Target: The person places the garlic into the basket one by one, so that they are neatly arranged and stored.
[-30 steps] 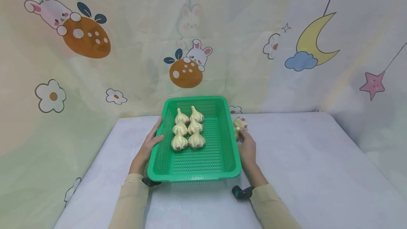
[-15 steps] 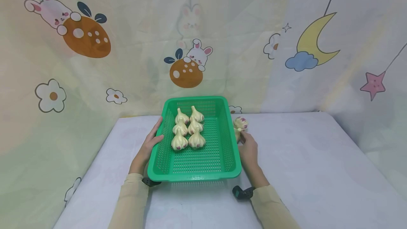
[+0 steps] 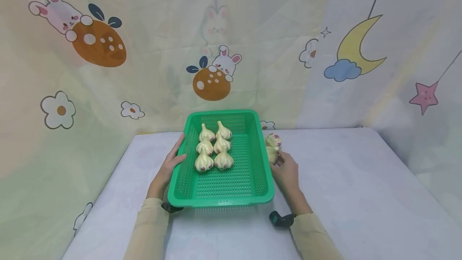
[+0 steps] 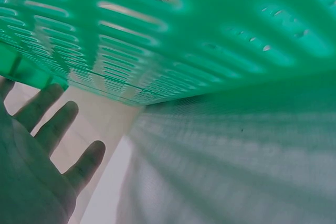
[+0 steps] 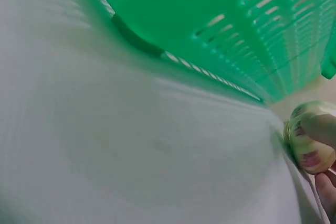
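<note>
In the head view a green plastic basket sits mid-table with several garlic bulbs inside, in two columns toward its left side. My left hand rests along the basket's left side, thumb near the rim; in the left wrist view the fingers look straight and spread. Just beyond the right wall, my right hand pinches a garlic bulb between thumb and fingers. The right wrist view shows that bulb low against the table. Another bulb lies right behind it, purple-marked base showing.
A white cloth covers the table. Behind it hangs a curtain printed with rabbits, flowers and a moon. Black wrist cameras are strapped to both wrists. The basket's right wall stands between the held bulb and the basket's inside.
My right hand has shifted a little right, away from the basket wall, and the bulb at its fingers now shows more. The left hand and the basket have stayed put.
</note>
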Demonstrator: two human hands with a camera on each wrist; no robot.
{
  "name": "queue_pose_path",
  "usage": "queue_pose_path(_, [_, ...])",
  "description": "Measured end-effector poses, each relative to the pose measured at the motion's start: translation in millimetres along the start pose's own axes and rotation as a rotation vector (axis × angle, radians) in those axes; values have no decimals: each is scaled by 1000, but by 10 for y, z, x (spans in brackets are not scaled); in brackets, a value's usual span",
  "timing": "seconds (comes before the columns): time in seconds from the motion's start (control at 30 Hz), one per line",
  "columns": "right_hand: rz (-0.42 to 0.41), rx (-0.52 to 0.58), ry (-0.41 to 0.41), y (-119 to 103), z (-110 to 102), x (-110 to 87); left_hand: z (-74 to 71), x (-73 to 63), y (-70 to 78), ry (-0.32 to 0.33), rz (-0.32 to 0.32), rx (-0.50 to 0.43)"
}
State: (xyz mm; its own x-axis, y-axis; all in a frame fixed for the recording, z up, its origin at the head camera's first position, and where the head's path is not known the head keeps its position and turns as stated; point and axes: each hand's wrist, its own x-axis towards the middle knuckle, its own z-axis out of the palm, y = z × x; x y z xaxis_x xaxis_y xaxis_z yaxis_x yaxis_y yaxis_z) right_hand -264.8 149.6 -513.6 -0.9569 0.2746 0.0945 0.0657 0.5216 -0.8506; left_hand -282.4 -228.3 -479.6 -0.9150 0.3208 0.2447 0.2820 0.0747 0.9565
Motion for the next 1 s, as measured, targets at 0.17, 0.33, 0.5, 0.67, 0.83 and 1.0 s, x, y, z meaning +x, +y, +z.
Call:
queue_pose_path(0.17, [6, 18, 0, 14, -51, 5, -10, 3, -36, -1, -4, -5])
queue_pose_path(0.33, [-3, 32, -1, -8, -95, 16, -27, 3, -63, 11, -8, 10])
queue_pose_path(0.5, [-28, 7, -8, -52, -155, 22, -30, -2, -51, 12, -6, 13])
queue_pose_path(0.67, [-30, -12, -26, -93, -224, 12, -35, 0, -50, 11, -8, 13])
queue_pose_path(0.83, [-40, -33, -15, -117, -296, -8, -30, 4, -54, 7, -5, 15])
queue_pose_path(1.0, [-70, -19, 11, -142, -373, -26, -27, 16, -68, -2, -1, 13])
